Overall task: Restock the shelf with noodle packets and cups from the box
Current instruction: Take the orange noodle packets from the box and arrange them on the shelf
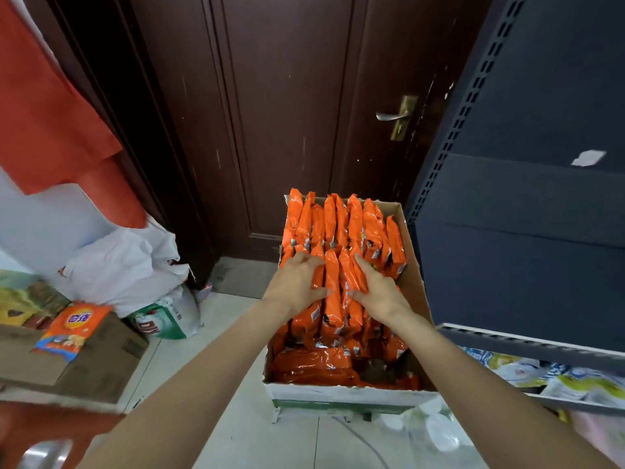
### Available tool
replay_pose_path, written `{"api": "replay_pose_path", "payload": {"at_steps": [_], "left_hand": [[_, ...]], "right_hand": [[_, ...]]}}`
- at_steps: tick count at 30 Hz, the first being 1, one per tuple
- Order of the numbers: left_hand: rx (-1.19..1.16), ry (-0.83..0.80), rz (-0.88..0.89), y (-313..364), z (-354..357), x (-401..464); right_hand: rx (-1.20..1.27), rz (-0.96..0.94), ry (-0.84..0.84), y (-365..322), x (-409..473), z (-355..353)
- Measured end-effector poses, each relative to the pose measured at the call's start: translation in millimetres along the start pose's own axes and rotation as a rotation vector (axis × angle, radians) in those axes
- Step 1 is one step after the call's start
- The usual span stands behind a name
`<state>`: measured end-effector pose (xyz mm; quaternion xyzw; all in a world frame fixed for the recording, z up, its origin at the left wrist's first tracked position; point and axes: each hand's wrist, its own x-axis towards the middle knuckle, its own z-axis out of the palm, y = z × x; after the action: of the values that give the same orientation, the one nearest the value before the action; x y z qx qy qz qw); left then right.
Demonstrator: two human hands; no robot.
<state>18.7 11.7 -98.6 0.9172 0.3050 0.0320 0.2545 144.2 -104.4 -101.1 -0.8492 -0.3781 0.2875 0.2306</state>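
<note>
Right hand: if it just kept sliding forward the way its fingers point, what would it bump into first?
Probably the far row of orange noodle packets, standing upright beyond the right hand in the cardboard box; depth is hard to judge.

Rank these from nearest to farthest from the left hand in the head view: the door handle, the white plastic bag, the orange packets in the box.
1. Orange packets: the left hand presses on them, in the box.
2. White plastic bag: on the floor, off to the left.
3. Door handle: on the door, above and to the right, beyond the box.
</note>
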Motion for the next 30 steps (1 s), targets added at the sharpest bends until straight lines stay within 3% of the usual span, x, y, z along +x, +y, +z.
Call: {"api": "replay_pose_path", "payload": {"at_steps": [5,11,19,25,30], "left_hand": [[-0.018,0.075,0.029,1,1,0],[-0.288,0.113,0.162,21,-6,11],[-0.526,0.160,0.158,61,-20,33],[-0.513,0.266,0.219,138,-13,50],[-0.498,0.267,0.298,232,10,61]], "right_hand": [[0.101,0.021,0.054,10,-5,-4],[0.197,-0.082,0.089,14,-14,-28],[0.332,-0.184,0.120,20,-39,-84],[0.472,-0.175,0.195,63,-65,-145],[0.435,-0.191,0.307,126,-94,-205]]}}
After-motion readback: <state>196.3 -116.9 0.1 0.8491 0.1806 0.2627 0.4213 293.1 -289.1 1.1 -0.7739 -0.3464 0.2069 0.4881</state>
